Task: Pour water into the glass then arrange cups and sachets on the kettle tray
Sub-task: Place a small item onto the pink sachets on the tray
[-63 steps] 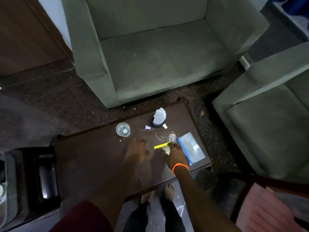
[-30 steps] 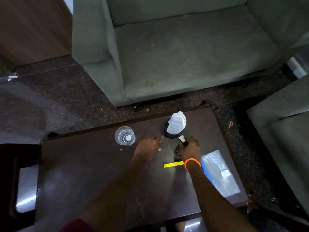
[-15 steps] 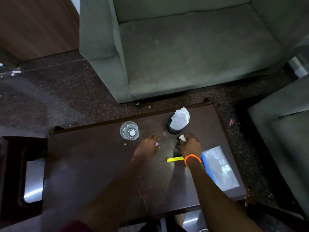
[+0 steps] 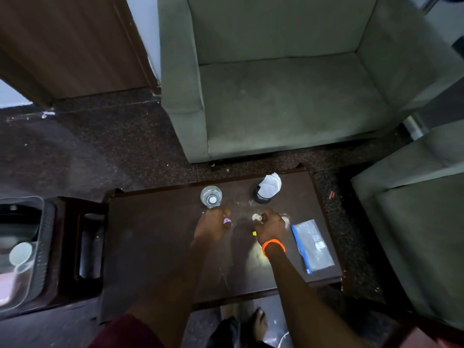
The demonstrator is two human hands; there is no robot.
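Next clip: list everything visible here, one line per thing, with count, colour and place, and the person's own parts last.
Table: one, dark brown, centre.
Glass: one, clear, table's far edge.
Dark cup: one, black, white paper inside, right of the glass.
Plastic pouch: one, clear with a blue edge, table's right side.
Yellow strip: one, mostly hidden beside the right wrist.
Armchairs: two, grey-green, beyond and right.
Wristband: one, orange, right wrist.
Left hand: pinches a small purple piece.
Right hand: grips a small white piece.

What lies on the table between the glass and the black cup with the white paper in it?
In the head view, nothing: between the glass and the black cup shows only bare, scuffed table. Both hands are nearer the camera.
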